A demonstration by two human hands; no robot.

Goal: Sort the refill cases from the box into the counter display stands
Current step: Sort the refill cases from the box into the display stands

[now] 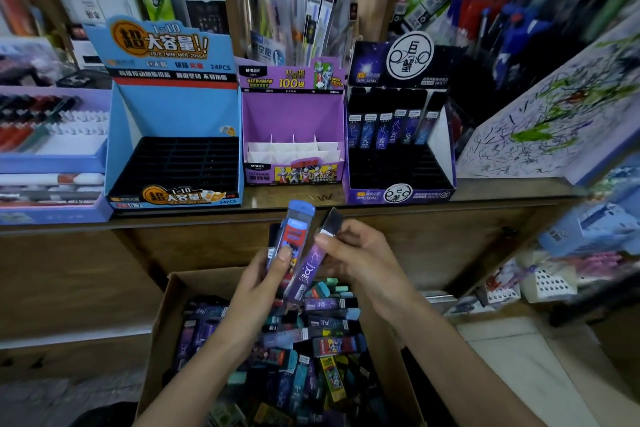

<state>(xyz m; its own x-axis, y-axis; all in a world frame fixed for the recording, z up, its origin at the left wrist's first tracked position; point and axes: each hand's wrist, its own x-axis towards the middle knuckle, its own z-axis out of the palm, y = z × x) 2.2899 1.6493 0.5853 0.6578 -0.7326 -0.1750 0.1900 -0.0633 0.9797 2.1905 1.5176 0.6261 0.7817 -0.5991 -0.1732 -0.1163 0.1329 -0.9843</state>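
Purple flat plastic refill case with zodiac print and black cap (307, 272) is mid-air at frame centre, just above the open brown cardboard box (161, 322). Right hand (360, 260) pinches it near the capped end with its fingers curled round and the print facing up, probably to read the design. Left hand (258, 282) grips a blue-capped plastic case with red label (295, 230), thumb on its face. There's at least one darker case stacked behind, count unclear. The two cases are side by side, which reads as a compare step: different prints, different stands. The box is at 6 o'clock from the hands, heaped with mixed loose cases (311, 350). On the wooden surface (502, 189), the blue cardboard stand with black slotted tray (173, 114) is at 11, slots bare. The purple cardboard stand with white dividers (294, 114) is at 12. The dark starry stand (398, 163) is at 1: back row holds matching zodiac cases, front slots free. My call is the purple case goes to the 1 o'clock stand.
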